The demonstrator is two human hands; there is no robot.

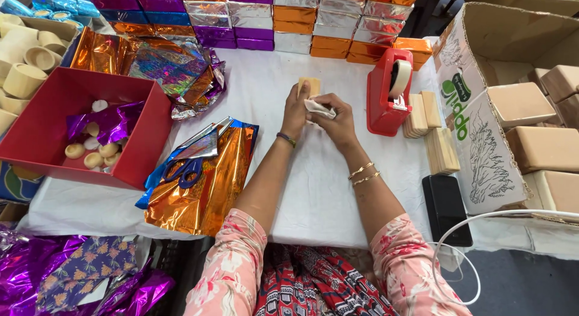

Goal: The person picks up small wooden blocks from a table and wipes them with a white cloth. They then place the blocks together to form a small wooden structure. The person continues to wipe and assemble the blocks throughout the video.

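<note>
From the head camera I see both hands meeting over the middle of the white-covered tabletop [319, 189]. The left hand [295, 112] is closed around a small, flat, pale wooden block [310, 85], held upright so its top edge shows above the fingers. The right hand [338, 120] pinches a crumpled scrap of white paper or cloth [318, 108] against the block's lower face; the two hands touch.

I judge the block light, rigid and smooth-sided, unlikely to bend or break, best held by its narrow edges as the left hand does now. The white scrap looks soft and limp, so it would need fingertip pressure to stay put.

Just to the right stands a red tape dispenser [386, 92] with a roll of tape, and beside it lie stacks of similar wooden blocks [429, 126]. A black phone [446, 208] rests near the tabletop's front edge.

To the left lie blue-handled scissors [186, 169] on orange metallic foil sheets [205, 189], with a red open box [42, 123] of small round pieces beyond. Foil-wrapped boxes in purple, silver and orange [289, 20] line the far edge.
</note>
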